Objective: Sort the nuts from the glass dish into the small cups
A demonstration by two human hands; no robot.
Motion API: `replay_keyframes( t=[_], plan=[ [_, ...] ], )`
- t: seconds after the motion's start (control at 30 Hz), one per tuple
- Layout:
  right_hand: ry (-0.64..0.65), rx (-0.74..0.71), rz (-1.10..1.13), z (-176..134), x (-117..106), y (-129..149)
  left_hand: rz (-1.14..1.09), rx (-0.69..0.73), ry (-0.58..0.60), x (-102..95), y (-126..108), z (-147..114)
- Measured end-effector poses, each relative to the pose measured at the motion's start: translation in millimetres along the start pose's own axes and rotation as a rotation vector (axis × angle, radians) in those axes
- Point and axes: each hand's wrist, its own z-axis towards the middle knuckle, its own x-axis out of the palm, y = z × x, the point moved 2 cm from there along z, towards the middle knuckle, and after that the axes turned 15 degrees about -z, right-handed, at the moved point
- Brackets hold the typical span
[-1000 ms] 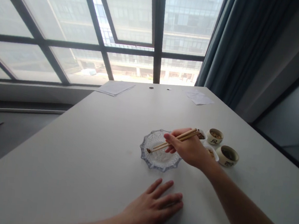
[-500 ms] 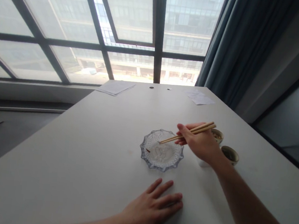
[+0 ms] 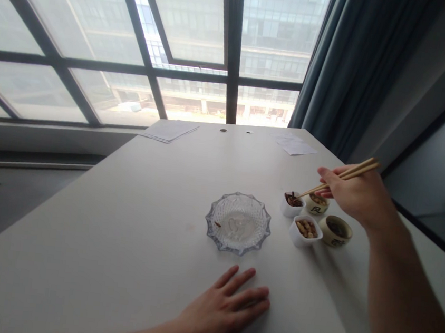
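My right hand (image 3: 357, 194) is closed around a pair of wooden chopsticks (image 3: 342, 178). Their tips reach to the far white cup (image 3: 292, 210), which holds dark reddish-brown pieces; whether they grip one I cannot tell. Beside it stands a small beige cup (image 3: 317, 207) with pale brown bits. Nearer are a white cup of nut-like pieces (image 3: 305, 229) and a beige cup (image 3: 335, 236) with dark contents. A scalloped glass dish (image 3: 235, 246) has one small dark piece (image 3: 217, 224) at its left side. My left hand (image 3: 227, 310) lies flat on the table in front of the dish, fingers spread.
The white table (image 3: 140, 232) stretches toward a large window. Paper sheets (image 3: 170, 130) lie at the far left, and another sheet (image 3: 294, 143) at the far right. A blue-grey curtain (image 3: 334, 88) hangs behind the right corner.
My right hand has moved the chopsticks from above the glass dish to the right, over to the far white cup. Both white cups now show. My left hand stays in place.
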Motion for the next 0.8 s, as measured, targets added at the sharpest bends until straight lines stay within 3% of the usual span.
replay_keyframes(
  t=[0.13, 0.23, 0.37, 0.53, 0.8],
  plan=[
    [-0.030, 0.000, 0.060, -8.3, -2.5, 11.4, -0.003, 0.012, -0.013, 0.2, 0.8, -0.9],
    [0.096, -0.050, 0.192, -19.7, 5.8, 24.7, 0.000, 0.015, -0.019, 0.3, 1.3, -1.5],
    [0.387, -0.219, 0.279, -41.7, 39.0, 44.9, 0.005, 0.021, -0.031, 1.9, 2.6, -1.4],
    [0.567, -0.293, 0.364, -72.1, 88.3, 63.7, 0.011, 0.029, -0.042, 4.2, 3.3, -0.7],
    [0.607, -0.274, 0.364, -84.5, 115.9, 65.3, 0.020, 0.033, -0.054, 3.2, 0.9, -0.7]
  ],
)
